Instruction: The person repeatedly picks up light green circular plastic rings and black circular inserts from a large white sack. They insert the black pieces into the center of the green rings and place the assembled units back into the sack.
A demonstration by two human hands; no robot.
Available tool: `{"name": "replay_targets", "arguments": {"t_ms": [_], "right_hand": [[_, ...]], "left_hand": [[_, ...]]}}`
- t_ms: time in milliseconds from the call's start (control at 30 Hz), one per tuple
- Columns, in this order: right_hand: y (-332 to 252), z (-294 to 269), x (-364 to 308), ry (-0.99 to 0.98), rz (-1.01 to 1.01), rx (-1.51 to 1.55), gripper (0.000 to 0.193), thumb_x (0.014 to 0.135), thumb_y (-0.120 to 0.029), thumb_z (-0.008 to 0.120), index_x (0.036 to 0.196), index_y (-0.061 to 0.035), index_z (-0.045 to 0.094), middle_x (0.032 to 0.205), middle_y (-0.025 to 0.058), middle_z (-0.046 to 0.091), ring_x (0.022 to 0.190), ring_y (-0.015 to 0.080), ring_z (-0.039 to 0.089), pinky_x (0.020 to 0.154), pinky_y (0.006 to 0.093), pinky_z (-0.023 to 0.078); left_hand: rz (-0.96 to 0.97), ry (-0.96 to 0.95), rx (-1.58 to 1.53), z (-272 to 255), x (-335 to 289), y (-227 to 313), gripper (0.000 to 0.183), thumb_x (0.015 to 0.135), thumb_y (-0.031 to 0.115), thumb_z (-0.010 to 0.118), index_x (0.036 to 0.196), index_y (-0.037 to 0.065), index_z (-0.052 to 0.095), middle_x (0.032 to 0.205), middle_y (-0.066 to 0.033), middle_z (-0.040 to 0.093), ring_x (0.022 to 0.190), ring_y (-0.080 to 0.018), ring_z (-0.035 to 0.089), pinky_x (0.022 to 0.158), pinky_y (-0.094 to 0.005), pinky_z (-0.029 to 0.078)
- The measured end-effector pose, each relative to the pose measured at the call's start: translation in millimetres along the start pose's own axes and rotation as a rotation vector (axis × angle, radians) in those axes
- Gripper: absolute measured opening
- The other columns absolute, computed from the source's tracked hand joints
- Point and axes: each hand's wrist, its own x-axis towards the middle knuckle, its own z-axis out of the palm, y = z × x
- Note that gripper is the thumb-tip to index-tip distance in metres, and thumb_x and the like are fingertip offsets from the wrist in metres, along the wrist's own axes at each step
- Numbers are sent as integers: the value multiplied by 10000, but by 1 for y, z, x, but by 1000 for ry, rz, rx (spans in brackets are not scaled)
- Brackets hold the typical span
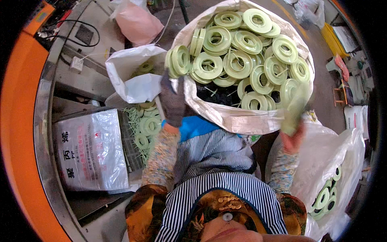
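My left hand (173,103), in a dark glove, grips a pair of pale green plastic flanged rings (180,60) over the left rim of a large white woven sack (246,121). That sack is heaped with many similar rings (238,64), with dark pieces and thin sticks showing among them. At the sack's right edge my right hand (295,121) is smeared by motion. Its fingers are blurred into a greenish shape, so I cannot make out whether it holds a ring.
Left of me, a white plastic bag (139,88) stands above loose rings and thin green sprues (135,121). A printed silver-white sack (94,149) lies beside them. At my right, a translucent bag (342,161) contains more rings. An orange machine frame (24,121) borders the left.
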Motion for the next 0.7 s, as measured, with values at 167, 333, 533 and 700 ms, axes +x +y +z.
{"name": "replay_targets", "arguments": {"t_ms": [167,333,533,700], "right_hand": [[26,14,41,-577,238,-84,576,918,-358,575,1396,-84,406,1231,99,571,1004,209,575,822,340,498],[163,-26,141,-910,-136,-1906,264,827,-182,624,1080,-112,656,1007,136,647,869,312,639,744,410,513],[240,-28,172,-929,19,-2115,571,725,-217,698,1258,-117,518,1067,155,624,913,374,616,798,458,517],[230,-23,171,-1067,-240,-2175,469,736,-207,701,1172,-94,571,1080,148,610,960,348,601,773,465,524]], "left_hand": [[339,51,410,22,69,-35,515,799,245,714,1207,-1,517,1228,-256,506,1153,-422,469,1000,-486,382],[299,63,553,51,80,-63,540,784,256,719,1207,-21,529,1209,-238,531,1143,-413,481,1003,-471,384],[291,230,120,43,78,-44,487,884,218,639,1253,-69,502,1256,-222,526,1154,-342,505,1015,-420,372],[-342,-1,-898,-4,36,-4,354,973,184,509,1243,-45,526,1272,-187,545,1188,-279,516,1042,-394,387]]}}
